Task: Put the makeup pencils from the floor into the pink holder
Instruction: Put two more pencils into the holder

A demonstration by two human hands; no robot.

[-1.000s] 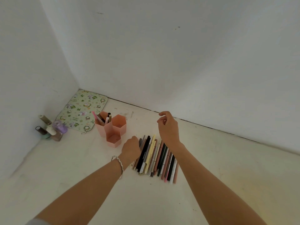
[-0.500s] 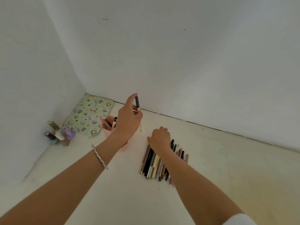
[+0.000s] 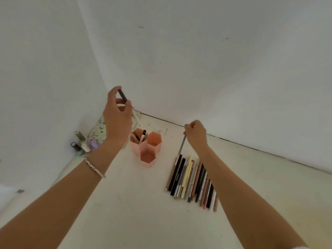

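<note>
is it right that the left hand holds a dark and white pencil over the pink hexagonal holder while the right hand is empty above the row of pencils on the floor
Not quite. The head view shows the right hand pinching a thin grey pencil, not empty. The rest stands: the left hand holds a dark and white pencil over the pink hexagonal holder.

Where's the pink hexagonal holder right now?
Head view, left of centre: the pink hexagonal holder stands on the floor between the left hand and the pencil row.

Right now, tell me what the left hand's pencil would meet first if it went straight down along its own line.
The left hand tilts its dark-capped pencil down toward the pink holder. Likely first: the back-left compartment, already holding pencils. Depth is unclear.
</note>
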